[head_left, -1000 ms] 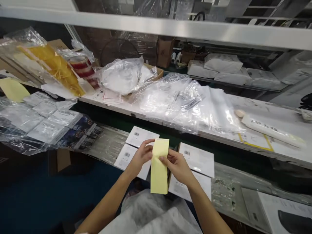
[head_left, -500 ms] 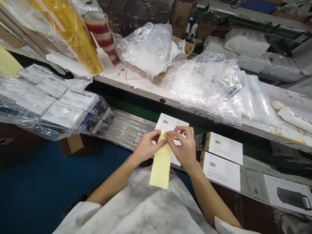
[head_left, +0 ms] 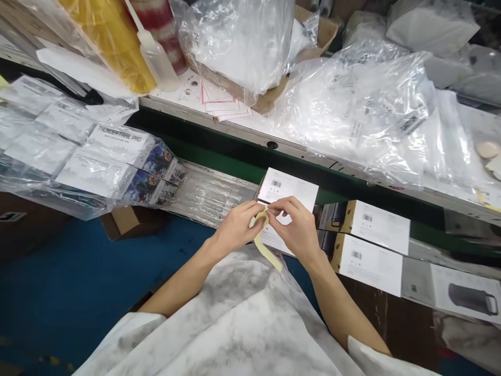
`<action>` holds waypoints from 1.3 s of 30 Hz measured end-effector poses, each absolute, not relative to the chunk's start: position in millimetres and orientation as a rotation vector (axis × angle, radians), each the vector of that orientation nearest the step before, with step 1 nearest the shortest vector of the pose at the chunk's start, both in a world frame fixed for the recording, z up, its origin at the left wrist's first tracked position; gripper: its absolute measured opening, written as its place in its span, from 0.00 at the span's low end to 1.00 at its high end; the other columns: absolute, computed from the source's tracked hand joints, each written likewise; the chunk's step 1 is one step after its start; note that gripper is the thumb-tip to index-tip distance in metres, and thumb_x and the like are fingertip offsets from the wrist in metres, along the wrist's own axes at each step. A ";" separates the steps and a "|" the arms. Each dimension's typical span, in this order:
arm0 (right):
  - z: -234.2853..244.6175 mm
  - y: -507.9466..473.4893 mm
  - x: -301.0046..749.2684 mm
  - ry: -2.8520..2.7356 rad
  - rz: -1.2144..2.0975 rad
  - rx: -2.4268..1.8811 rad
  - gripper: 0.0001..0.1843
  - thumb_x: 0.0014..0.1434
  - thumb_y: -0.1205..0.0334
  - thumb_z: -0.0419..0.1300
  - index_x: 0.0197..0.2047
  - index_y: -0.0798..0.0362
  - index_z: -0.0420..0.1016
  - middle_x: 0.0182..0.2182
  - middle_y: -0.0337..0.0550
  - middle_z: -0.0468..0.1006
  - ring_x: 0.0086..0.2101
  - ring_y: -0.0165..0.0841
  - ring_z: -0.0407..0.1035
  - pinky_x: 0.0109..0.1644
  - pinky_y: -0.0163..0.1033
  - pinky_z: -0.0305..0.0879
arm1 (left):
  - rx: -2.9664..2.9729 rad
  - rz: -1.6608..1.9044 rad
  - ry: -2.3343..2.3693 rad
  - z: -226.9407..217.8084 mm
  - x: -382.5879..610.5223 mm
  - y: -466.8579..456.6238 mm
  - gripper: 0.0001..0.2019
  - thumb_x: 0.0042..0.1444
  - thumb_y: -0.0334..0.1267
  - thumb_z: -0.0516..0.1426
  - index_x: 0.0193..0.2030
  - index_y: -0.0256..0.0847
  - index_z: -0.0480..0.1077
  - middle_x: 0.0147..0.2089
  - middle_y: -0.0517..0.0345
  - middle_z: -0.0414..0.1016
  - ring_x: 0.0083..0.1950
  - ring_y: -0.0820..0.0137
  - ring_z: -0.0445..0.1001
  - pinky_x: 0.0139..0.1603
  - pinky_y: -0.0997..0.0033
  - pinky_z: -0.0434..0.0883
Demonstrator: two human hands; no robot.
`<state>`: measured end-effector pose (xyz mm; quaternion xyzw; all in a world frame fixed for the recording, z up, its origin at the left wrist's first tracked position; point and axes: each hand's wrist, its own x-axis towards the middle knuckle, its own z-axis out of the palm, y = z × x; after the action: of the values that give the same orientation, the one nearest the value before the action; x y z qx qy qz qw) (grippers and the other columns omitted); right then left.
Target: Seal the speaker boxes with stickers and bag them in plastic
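Observation:
Both hands pinch the top end of a pale yellow paper strip (head_left: pixel 267 249), which hangs down edge-on and curved toward my lap. My left hand (head_left: pixel 236 230) grips it from the left, my right hand (head_left: pixel 295 228) from the right, fingers closed and nearly touching. They hover just above a white boxed product with a barcode label (head_left: pixel 288 189) on the green conveyor belt (head_left: pixel 219 159). Two more white boxes (head_left: pixel 378 225) lie to the right of my right hand.
A plastic-wrapped bundle of printed cartons (head_left: pixel 90 162) sits at left. The shelf behind holds clear plastic bags (head_left: pixel 352 115), a squeeze bottle (head_left: pixel 154 49) and a yellow roll (head_left: pixel 113 42). A box picturing a black speaker-like device (head_left: pixel 465 297) lies at far right.
The view has tilted down and closer. The yellow strip, earlier held flat and facing me, now hangs twisted edge-on, and my hands have lowered over the nearest white box.

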<state>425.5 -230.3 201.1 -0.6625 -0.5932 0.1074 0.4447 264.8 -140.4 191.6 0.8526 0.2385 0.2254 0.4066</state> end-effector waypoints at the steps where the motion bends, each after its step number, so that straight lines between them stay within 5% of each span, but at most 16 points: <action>1: 198.4 -230.1 424.3 -1.456 0.273 -1.652 0.06 0.65 0.69 0.63 0.41 0.48 0.77 0.36 0.41 0.78 0.34 0.32 0.74 0.40 0.39 0.75 | 2.152 0.554 0.593 189.9 265.2 -139.5 0.06 0.67 0.30 0.54 0.39 0.40 0.71 0.35 0.59 0.71 0.38 0.70 0.69 0.38 0.71 0.63; 9: 184.6 -239.6 431.3 -1.342 0.544 -1.683 0.04 0.64 0.67 0.63 0.37 0.48 0.76 0.34 0.40 0.78 0.34 0.33 0.74 0.40 0.40 0.73 | 1.755 0.255 0.679 169.5 261.5 -131.1 0.15 0.70 0.44 0.54 0.37 0.39 0.75 0.35 0.57 0.76 0.37 0.69 0.71 0.36 0.71 0.64; 15: 166.0 -218.6 497.7 -1.273 0.644 -1.932 0.05 0.66 0.62 0.60 0.38 0.50 0.75 0.37 0.44 0.79 0.39 0.39 0.72 0.46 0.46 0.69 | 1.141 0.247 0.842 143.0 242.6 -113.1 0.22 0.58 0.57 0.65 0.43 0.37 0.77 0.38 0.52 0.82 0.33 0.65 0.77 0.32 0.71 0.70; 21: 146.1 -182.6 522.6 -1.631 0.598 -2.063 0.06 0.66 0.65 0.57 0.38 0.52 0.76 0.40 0.51 0.77 0.44 0.46 0.70 0.49 0.51 0.66 | 1.068 0.248 0.922 139.7 237.5 -99.7 0.24 0.55 0.56 0.67 0.47 0.37 0.79 0.40 0.51 0.84 0.33 0.66 0.78 0.31 0.71 0.72; 39: 155.0 -175.8 514.4 -1.670 0.616 -2.157 0.08 0.66 0.64 0.56 0.37 0.52 0.76 0.39 0.51 0.78 0.43 0.46 0.70 0.48 0.50 0.64 | 1.177 0.234 0.802 125.2 253.6 -87.0 0.21 0.57 0.55 0.66 0.44 0.37 0.79 0.44 0.51 0.84 0.36 0.66 0.78 0.34 0.73 0.72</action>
<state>514.4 -175.8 155.0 -0.7598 -0.5883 0.2170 0.1718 253.6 -87.0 125.2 0.5388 0.3670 0.1072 0.7507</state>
